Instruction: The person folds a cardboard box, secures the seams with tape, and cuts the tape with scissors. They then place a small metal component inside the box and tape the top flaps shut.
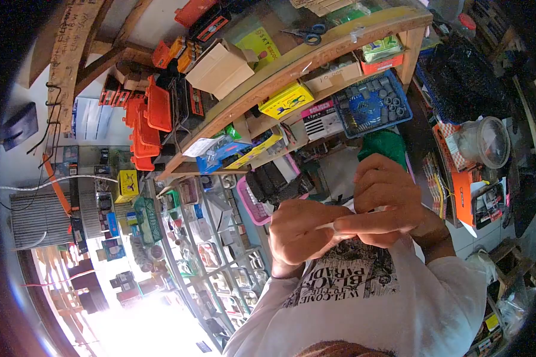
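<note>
Fingers (369,222) curled narrow, your left hand (301,233) and right hand (388,205) meet over your shirt (363,321).
Between them shows a pale sliver (325,226), just above the shirt; you cannot tell which hand grips it. Beyond the shirt sit a pink basket (245,195) and blue tray (356,127).

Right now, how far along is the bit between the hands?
Done: nothing I can confirm; no finished result shows. In hand: left hand and right hand are closed and meet at what looks like a thin pale piece, mostly hidden. Left: at least letting go; anything more, can't tell. Scissors lie unheld on the bench.
</note>
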Motion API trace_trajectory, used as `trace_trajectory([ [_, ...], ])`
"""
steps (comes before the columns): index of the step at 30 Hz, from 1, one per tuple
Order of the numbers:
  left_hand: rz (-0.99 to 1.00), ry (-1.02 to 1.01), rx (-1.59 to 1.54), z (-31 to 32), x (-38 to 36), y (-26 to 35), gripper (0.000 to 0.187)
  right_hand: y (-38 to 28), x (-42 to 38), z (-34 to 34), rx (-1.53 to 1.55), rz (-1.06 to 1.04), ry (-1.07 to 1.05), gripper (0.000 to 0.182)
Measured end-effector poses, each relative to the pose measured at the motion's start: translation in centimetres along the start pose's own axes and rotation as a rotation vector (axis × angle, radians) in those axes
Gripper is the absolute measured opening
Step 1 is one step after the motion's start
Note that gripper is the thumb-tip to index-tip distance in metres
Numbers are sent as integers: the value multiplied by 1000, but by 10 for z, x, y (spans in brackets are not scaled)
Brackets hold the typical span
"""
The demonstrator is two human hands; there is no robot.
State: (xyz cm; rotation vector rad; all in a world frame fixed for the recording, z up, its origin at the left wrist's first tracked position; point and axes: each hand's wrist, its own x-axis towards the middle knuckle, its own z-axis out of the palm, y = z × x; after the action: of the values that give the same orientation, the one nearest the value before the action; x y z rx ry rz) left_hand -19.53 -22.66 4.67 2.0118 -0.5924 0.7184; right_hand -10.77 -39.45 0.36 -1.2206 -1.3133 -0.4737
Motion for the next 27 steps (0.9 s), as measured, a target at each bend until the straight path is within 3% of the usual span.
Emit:
trace_trajectory([
  [4, 40, 5, -7, 0, -4, -7, 23, 7, -9, 5, -14, 1, 37, 45],
  [9, 124, -7, -139, 4, -4, -26, 39, 8, -17, 13, 74, 43, 244, 41],
  [13, 92, 100, -243, 18, -8, -31, 33, 8, -19, 7, 108, 76, 346, 34],
  [16, 60, 173, -328, 31, -22, -40, 36, 13, -31, 16, 191, 48, 584, 31],
  [20, 0, 161, -248, 46, -40, -48, 41, 15, -44, 20, 69, 144, 567, 34],
  [24, -146, 203, -312, 43, -44, -54, 30, 23, -36, 31, 107, 228, 620, 35],
  [25, -228, 117, -224, 31, -41, -53, 25, 26, -33, 23, 63, 238, 496, 34],
  [27, -169, -94, -208, 16, -25, -61, 22, 30, -31, 8, -20, 269, 249, 32],
])
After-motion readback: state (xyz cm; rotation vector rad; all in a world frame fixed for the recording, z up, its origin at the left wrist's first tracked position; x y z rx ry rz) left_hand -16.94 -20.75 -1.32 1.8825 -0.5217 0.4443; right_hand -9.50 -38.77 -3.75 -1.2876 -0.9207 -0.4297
